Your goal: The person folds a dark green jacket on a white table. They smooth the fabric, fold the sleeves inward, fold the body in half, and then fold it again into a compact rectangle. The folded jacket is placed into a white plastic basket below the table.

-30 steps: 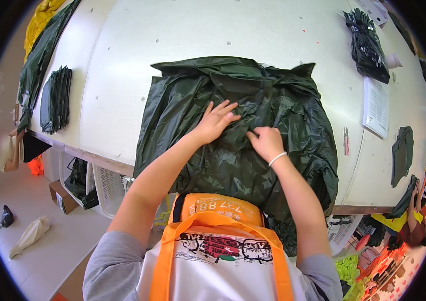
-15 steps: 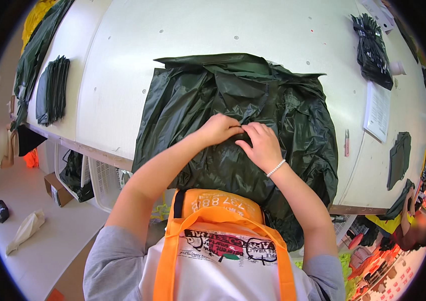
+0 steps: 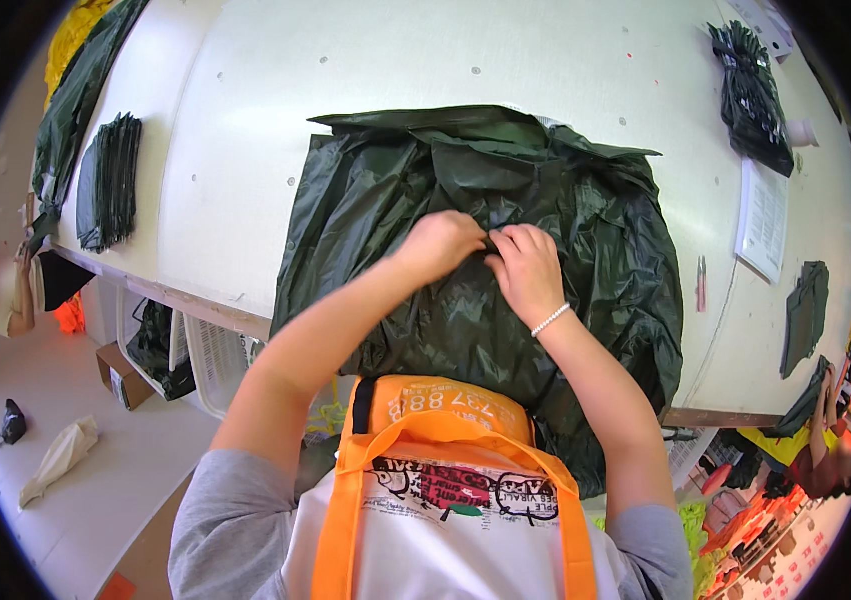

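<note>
A dark green, shiny garment (image 3: 375, 190) that looks like a rain jacket lies spread over the table's near edge, its collar end away from me. Both hands meet at the middle of its front. My left hand (image 3: 442, 245) has its fingers bent and pinched on the fabric along the centre line. Right beside it, my right hand (image 3: 528, 272) pinches the same part of the garment, thumb against fingers. Whatever small piece sits between the fingertips is hidden. The near end of the garment hangs over the edge against my orange-strapped apron (image 3: 445, 430).
On the white table (image 3: 245, 90) a stack of folded dark pieces (image 3: 108, 182) lies left. Far right are a tied dark bundle (image 3: 753, 105), papers (image 3: 763, 220), small snips (image 3: 701, 284) and dark folded fabric (image 3: 803, 318). White baskets (image 3: 210, 365) stand below; other people are at both sides.
Both hands have moved slightly up along the garment's centre line, fingers still pinched together. The whole view has shifted a little; the garment otherwise lies the same.
</note>
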`<state>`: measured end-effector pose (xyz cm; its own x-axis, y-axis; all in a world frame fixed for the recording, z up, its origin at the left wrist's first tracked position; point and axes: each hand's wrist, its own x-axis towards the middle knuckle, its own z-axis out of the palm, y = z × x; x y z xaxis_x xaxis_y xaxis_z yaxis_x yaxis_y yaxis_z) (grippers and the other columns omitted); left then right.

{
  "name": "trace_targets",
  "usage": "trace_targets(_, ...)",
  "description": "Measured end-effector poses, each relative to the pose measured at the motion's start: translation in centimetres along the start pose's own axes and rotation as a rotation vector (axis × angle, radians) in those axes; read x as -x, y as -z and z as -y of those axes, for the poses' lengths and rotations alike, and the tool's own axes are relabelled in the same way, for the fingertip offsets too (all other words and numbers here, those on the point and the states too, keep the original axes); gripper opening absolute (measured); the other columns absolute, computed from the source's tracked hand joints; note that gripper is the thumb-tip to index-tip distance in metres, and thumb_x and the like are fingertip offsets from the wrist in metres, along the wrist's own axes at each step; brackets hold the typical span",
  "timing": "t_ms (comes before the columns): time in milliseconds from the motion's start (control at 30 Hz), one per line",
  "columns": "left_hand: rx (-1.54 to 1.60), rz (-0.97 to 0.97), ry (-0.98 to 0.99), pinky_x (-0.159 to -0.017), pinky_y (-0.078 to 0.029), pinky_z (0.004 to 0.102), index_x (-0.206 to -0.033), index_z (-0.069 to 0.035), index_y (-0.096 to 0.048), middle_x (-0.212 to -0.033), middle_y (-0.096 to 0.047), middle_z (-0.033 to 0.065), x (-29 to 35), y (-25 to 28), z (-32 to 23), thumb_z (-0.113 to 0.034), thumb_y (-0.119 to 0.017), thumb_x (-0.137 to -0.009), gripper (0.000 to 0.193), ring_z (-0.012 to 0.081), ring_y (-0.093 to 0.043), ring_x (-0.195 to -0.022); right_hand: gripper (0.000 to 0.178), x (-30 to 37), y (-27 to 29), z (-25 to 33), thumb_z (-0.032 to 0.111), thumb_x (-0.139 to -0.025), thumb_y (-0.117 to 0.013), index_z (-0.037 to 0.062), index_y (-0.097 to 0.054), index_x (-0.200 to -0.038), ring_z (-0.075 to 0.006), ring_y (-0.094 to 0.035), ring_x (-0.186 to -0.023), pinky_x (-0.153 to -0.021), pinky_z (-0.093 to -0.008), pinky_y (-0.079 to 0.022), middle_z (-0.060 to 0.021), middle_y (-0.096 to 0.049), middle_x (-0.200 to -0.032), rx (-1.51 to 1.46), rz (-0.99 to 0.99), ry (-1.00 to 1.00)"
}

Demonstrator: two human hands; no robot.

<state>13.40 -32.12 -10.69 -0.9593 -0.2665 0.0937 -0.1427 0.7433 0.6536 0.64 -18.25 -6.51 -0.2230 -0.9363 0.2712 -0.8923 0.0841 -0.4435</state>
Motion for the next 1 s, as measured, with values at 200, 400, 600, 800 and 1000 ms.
trace_targets(200, -0.307, -0.154, -0.172, -0.080, -0.048, 0.0349, -0.091, -0.003, -0.067, -0.091, -0.063, 0.0080, -2.4, 1.1, -1.2, -0.017, -0.072, -0.072, 0.025, 0.0264, -0.060, -0.089, 0.014, -2.0, -3.5, -5.7, 0.015, -0.080, -0.064, 0.0085, -0.066, -0.092, -0.0356, -0.058, -0.073, -0.066, -0.0446, -0.047, -0.0136, -0.061, -0.075, -0.434, 0.118, -0.333)
trace_targets(400, -0.194, -0.117, 0.013, -0.080, -0.049, 0.0364, -0.099, -0.004, -0.065, -0.097, -0.062, 0.0097, -1.5, -0.2, -1.4, -0.009, -0.068, -0.072, 0.028, 0.0272, -0.059, -0.092, 0.017, -1.9, -0.5, -2.1, 0.012, -0.075, -0.067, 0.0093, -0.063, -0.091, -0.0255, -0.052, -0.098, -0.080, -0.0376, -0.043, -0.0055, -0.057, -0.098, -0.017, -0.023, -0.064)
trace_targets(600, 0.122, -0.088, 0.297, -0.076, -0.050, 0.0378, -0.099, -0.004, -0.066, -0.095, -0.064, 0.0109, -4.9, 2.3, -0.7, -0.008, -0.071, -0.069, 0.030, 0.0292, -0.060, -0.087, 0.015, -3.6, -1.8, -4.8, 0.012, -0.078, -0.063, 0.0088, -0.067, -0.093, -0.0275, -0.057, -0.090, -0.079, -0.0373, -0.045, -0.0083, -0.062, -0.090, -0.075, 0.083, -0.164)
trace_targets(800, -0.372, -0.202, -0.015, -0.075, -0.050, 0.0317, -0.099, -0.004, -0.063, -0.099, -0.061, 0.0056, -3.7, 0.0, -1.8, -0.008, -0.066, -0.072, 0.028, 0.0228, -0.059, -0.089, 0.018, -6.4, 0.3, -5.1, 0.021, -0.080, -0.065, 0.0029, -0.065, -0.079, -0.0318, -0.061, -0.070, -0.067, -0.0407, -0.049, -0.0133, -0.062, -0.070, -0.257, 0.028, -0.488)
trace_targets(1000, -0.363, -0.234, 0.029, -0.072, -0.051, 0.0309, -0.097, -0.005, -0.064, -0.093, -0.061, 0.0045, -3.6, -0.9, -2.1, -0.008, -0.060, -0.074, 0.023, 0.0210, -0.059, -0.088, 0.027, -8.7, 0.2, -6.8, 0.026, -0.081, -0.069, -0.0005, -0.064, -0.081, -0.0265, -0.065, -0.067, -0.065, -0.0345, -0.050, -0.0127, -0.066, -0.072, -0.393, -0.237, -0.721)
